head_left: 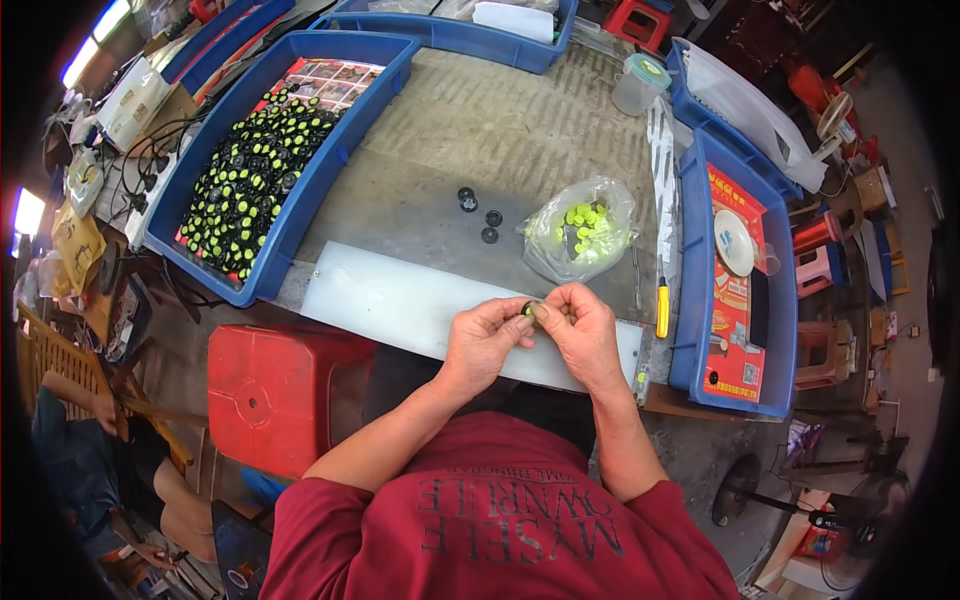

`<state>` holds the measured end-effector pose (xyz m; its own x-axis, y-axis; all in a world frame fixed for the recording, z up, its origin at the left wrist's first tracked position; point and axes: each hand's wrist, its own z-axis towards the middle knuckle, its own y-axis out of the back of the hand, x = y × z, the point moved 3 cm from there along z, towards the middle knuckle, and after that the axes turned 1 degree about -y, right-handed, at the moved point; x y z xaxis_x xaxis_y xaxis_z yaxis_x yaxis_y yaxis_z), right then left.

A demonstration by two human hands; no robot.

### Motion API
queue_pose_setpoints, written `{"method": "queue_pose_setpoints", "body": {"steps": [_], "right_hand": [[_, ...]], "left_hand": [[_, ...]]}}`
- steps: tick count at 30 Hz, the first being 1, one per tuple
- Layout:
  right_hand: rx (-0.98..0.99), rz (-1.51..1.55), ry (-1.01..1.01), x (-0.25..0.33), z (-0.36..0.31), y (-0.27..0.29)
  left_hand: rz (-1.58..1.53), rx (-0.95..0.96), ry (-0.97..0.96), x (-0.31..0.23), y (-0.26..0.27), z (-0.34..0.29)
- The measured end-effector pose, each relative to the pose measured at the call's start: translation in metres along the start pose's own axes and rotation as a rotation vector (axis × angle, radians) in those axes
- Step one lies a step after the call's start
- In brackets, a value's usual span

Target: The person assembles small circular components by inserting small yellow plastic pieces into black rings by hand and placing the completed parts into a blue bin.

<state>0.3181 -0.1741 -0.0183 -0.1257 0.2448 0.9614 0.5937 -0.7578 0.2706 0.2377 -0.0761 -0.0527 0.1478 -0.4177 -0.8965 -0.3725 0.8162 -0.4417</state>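
Over a white board (380, 300) at the table's near edge, my left hand (478, 345) and my right hand (583, 340) meet, fingertips pinched together. Between them is a small black round part with a yellow-green spot (528, 309), mostly covered by the fingers. Just beyond, several black round parts (491, 218) lie on the table. A clear plastic bag (552, 258) sits to their right, holding yellow-green discs (588, 220). At the left, a blue tray (372, 122) holds a heap of black parts with yellow-green centres (245, 180).
On the right is a blue tray (690, 340) with a white dish (734, 243). A yellow-handled tool (662, 308) lies beside it. Farther back stands a lidded clear tub (638, 86). A red stool (265, 395) is below left, near a seated person (75, 470).
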Motion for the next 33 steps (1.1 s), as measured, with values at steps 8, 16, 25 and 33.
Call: {"method": "queue_pose_setpoints", "body": {"steps": [8,16,25,33], "right_hand": [[0.05,0.171,-0.015,-0.005,0.0,-0.004],[0.06,0.175,-0.007,-0.003,-0.003,-0.002],[0.045,0.135,0.006,0.001,-0.003,-0.004],[0.044,0.124,-0.005,-0.004,-0.003,-0.002]], "left_hand": [[0.002,-0.022,0.002,0.001,0.001,-0.001],[0.003,0.01,-0.014,0.0,0.001,-0.001],[-0.019,0.013,-0.023,0.0,0.001,-0.001],[-0.007,0.015,-0.033,-0.001,0.001,-0.001]]}}
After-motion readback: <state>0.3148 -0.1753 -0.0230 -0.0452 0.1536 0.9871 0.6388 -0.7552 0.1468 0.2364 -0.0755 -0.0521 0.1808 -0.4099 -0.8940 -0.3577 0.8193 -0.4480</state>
